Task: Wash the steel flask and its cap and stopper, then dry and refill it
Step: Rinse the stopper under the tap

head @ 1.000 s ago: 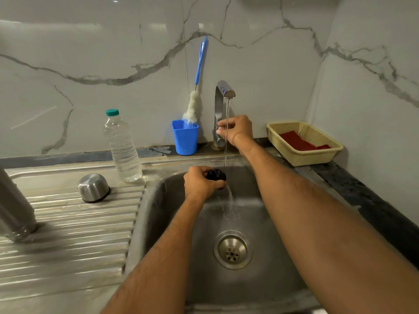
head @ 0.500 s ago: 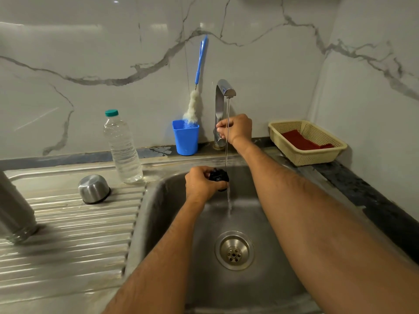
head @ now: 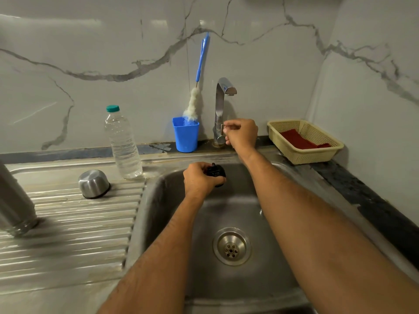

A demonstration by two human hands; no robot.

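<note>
My left hand [head: 199, 179] grips the black stopper [head: 216, 172] over the back of the steel sink [head: 260, 279], below the tap spout [head: 224, 89]. No water stream shows under the spout. My right hand [head: 241, 133] pinches the tap's lever [head: 221, 129] at the tap's base. The steel flask [head: 14, 200] stands upside down on the ribbed draining board [head: 74, 234] at the far left, partly cut off by the frame edge. The steel cap [head: 94, 184] sits upside down on the board behind it.
A clear water bottle with a green lid [head: 122, 143] stands by the sink's left corner. A blue cup [head: 186, 134] holds a bottle brush [head: 197, 87] against the wall. A cream basket [head: 305, 141] with a red cloth [head: 299, 140] sits at the right.
The thin stream of water from the tap has stopped. My right hand has shifted on the lever. My left hand still holds the stopper in the same spot.
</note>
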